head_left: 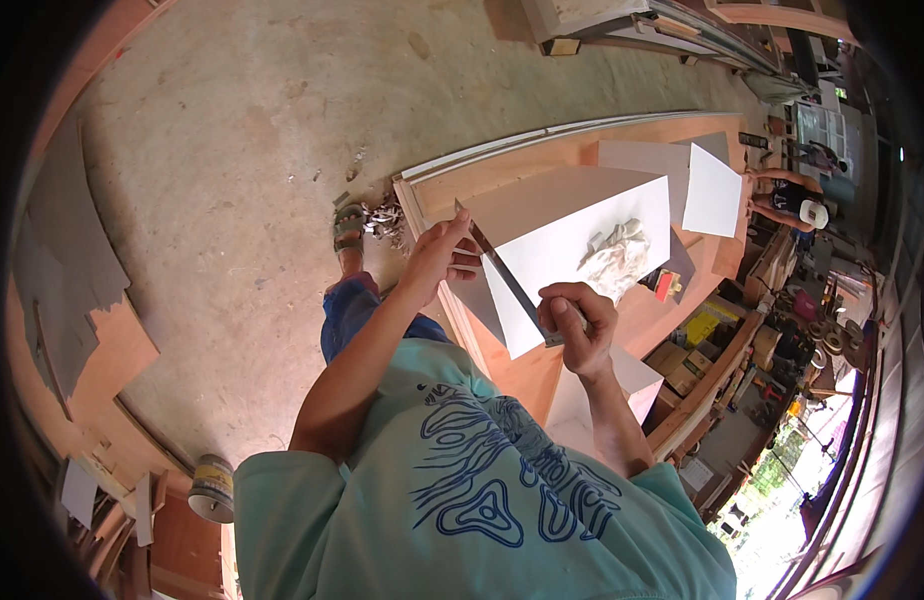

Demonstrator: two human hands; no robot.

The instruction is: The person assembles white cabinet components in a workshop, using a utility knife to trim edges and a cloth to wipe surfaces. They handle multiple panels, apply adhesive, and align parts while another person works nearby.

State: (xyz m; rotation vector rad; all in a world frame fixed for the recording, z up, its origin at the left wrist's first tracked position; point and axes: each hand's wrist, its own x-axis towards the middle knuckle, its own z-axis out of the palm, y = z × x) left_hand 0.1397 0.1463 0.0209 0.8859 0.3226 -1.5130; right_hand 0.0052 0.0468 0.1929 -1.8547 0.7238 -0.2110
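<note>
My right hand [580,325] is closed round the near end of a long, narrow, dark flat blade [507,270], which looks like a file. At its far, thin end my left hand [442,255] holds the tip by thumb and forefinger, the other fingers loosely bent. The blade slants across the near edge of a white-faced panel or box [532,245]; whether it touches cannot be made out. A crumpled, stained whitish rag [617,258] lies on the white face.
A wooden workbench [462,180] carries the white piece and several boards. Beyond it, another person [797,200] stands by a white sheet [712,192]. To the right is a cluttered tool shelf [702,375]. Cut boards [72,270] and a can [212,485] are at the left.
</note>
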